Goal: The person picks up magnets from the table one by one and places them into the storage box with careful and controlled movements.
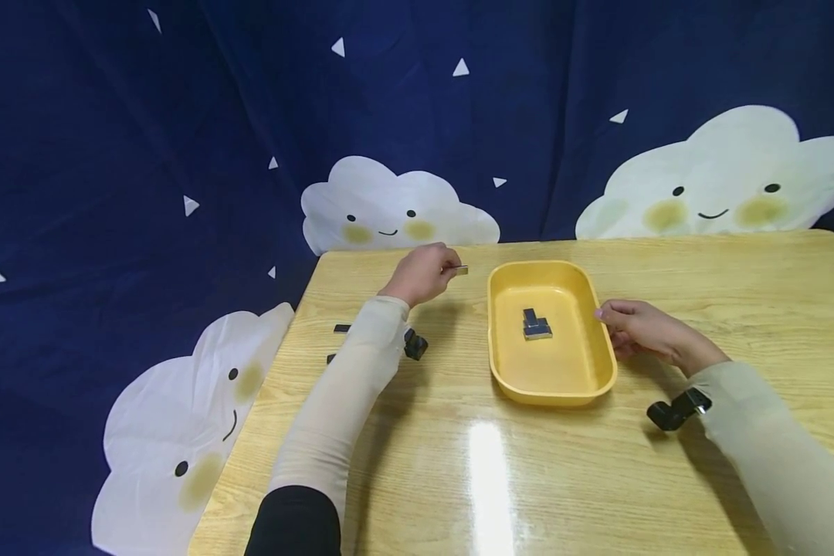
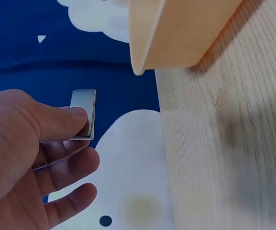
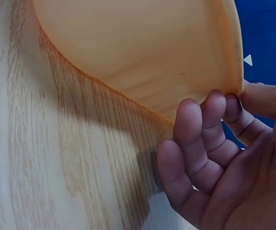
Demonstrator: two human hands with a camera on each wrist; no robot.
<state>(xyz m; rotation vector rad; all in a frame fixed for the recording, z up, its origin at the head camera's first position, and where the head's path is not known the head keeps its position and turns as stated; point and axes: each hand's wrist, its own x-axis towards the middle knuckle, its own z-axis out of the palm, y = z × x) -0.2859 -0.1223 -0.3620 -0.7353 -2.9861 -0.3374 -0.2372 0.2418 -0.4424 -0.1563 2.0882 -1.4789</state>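
My left hand is raised over the far part of the table, left of the yellow plastic basin. Between thumb and fingers it pinches a small, shiny, flat metal block; the lower fingers are loosely bent. At the basin's right side, my right hand grips the rim, thumb at the rim and fingers against the outer wall. Several similar metal blocks lie grouped on the basin floor, some touching or overlapping.
On the left of the wooden table, a dark flat block lies beside the left sleeve, and another is partly hidden by it. Each wrist wears a black camera. A dark blue curtain with clouds hangs behind.
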